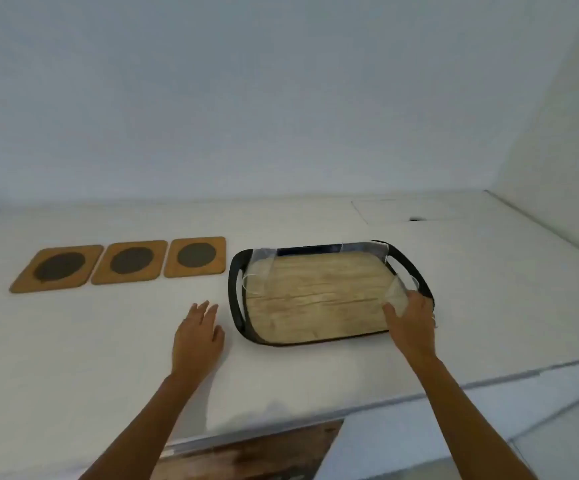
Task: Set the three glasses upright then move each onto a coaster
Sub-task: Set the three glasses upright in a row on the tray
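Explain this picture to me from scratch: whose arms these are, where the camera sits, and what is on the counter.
One picture, from a camera worn on a person's head, looking down at their bare arms. On the white counter lie three wooden coasters in a row, nothing on them. Right of them sits a black-rimmed tray holding clear glasses, hard to make out. One glass lies near its left end. The right hand reaches onto another glass at the right end; the grip is unclear. The left hand is open and empty.
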The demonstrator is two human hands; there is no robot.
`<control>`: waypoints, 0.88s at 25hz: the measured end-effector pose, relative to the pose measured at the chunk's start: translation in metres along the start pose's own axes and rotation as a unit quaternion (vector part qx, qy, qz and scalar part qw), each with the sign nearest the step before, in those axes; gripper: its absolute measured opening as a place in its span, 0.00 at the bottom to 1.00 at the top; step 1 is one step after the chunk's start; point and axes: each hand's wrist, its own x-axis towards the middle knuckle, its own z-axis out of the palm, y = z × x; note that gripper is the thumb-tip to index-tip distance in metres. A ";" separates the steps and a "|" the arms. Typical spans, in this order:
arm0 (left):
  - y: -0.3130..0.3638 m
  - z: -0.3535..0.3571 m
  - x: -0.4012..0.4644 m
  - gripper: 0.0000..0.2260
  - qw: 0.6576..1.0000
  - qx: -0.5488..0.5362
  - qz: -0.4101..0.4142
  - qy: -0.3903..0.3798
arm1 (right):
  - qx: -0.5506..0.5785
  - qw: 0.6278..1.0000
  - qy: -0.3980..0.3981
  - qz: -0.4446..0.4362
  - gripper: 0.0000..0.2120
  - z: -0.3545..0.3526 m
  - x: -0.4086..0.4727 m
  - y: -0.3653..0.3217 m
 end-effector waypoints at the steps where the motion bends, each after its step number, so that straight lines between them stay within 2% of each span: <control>1: -0.005 0.003 0.011 0.20 1.000 0.014 -0.007 -0.013 | -0.009 0.999 -0.004 0.039 0.29 0.005 0.015 0.001; 4: -0.017 0.010 0.037 0.22 0.998 0.040 -0.016 -0.035 | -0.026 0.988 -0.035 0.150 0.41 0.013 0.053 -0.002; 6: -0.019 0.016 0.043 0.23 0.997 0.045 -0.019 -0.054 | -0.015 0.980 -0.068 0.187 0.47 0.021 0.069 0.002; 9: -0.019 0.022 0.040 0.27 0.994 0.070 -0.029 -0.080 | 0.006 0.971 -0.115 0.210 0.50 0.025 0.082 0.011; 11: -0.017 0.022 0.040 0.29 0.992 0.085 -0.037 -0.086 | 0.007 0.968 -0.130 0.214 0.48 0.025 0.091 0.013; 16: -0.012 0.022 0.038 0.33 0.992 0.087 -0.046 -0.083 | 0.049 0.970 -0.155 0.180 0.45 0.036 0.103 -0.002; 19: -0.011 0.023 0.038 0.35 0.992 0.087 -0.048 -0.080 | 0.112 0.980 -0.141 0.088 0.42 0.057 0.102 -0.024; 22: -0.013 0.025 0.039 0.33 0.991 0.090 -0.058 -0.084 | 0.190 0.973 -0.127 0.022 0.37 0.075 0.093 -0.046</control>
